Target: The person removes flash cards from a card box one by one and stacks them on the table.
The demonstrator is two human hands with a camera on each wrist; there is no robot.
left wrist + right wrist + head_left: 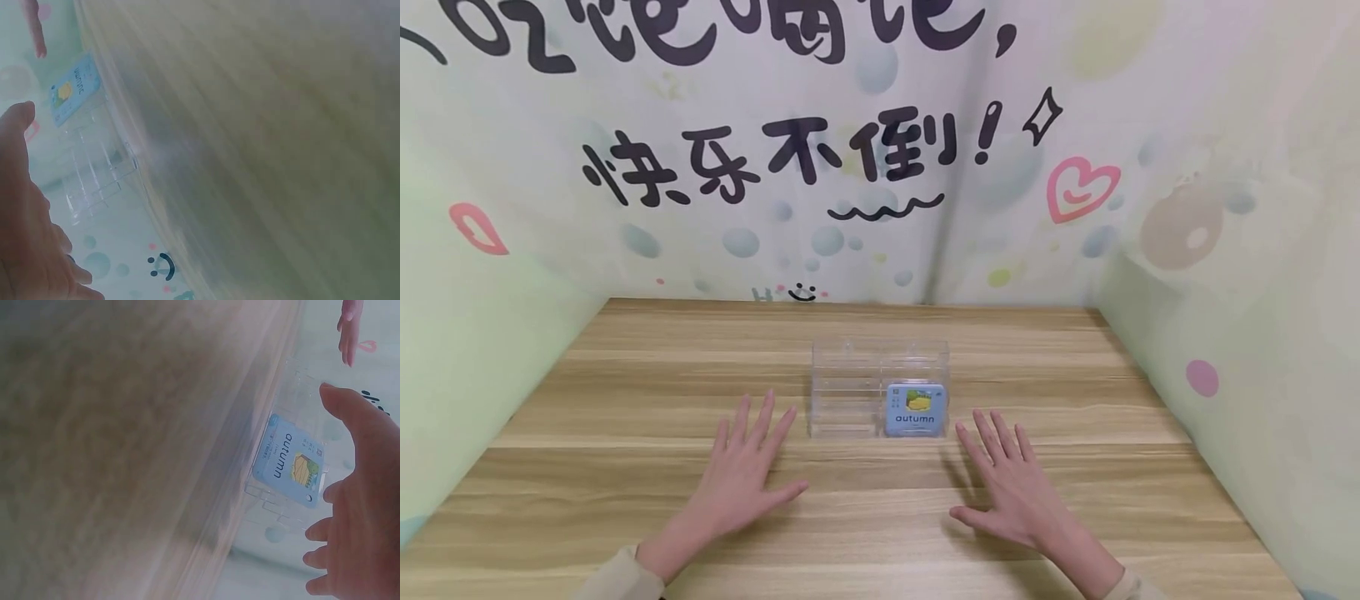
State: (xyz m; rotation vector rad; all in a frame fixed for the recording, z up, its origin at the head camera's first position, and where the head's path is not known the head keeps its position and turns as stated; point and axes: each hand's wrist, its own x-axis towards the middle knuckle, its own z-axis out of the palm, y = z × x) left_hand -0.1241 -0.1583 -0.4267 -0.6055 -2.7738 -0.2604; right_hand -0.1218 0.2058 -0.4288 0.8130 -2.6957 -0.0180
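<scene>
A clear plastic rack (846, 408) with tiers and two side-by-side columns stands on the table. In its front right slot is a blue card (916, 422) printed "autumn" with a small yellow and green picture; the left column shows no card. To the left of the rack, my left hand (741, 475) is spread with straight fingers, holding nothing. My right hand (1018, 492) is spread likewise on the right side, apart from the rack and casting a shadow on the wood. The right wrist view shows the same card (290, 461) beyond the thumb.
The wood-grain table (880, 533) is bounded at the back by a pale wall (715, 258) with black lettering, hearts and coloured dots. Pale side panels rise at the left (467, 333) and right (1247, 317) table edges.
</scene>
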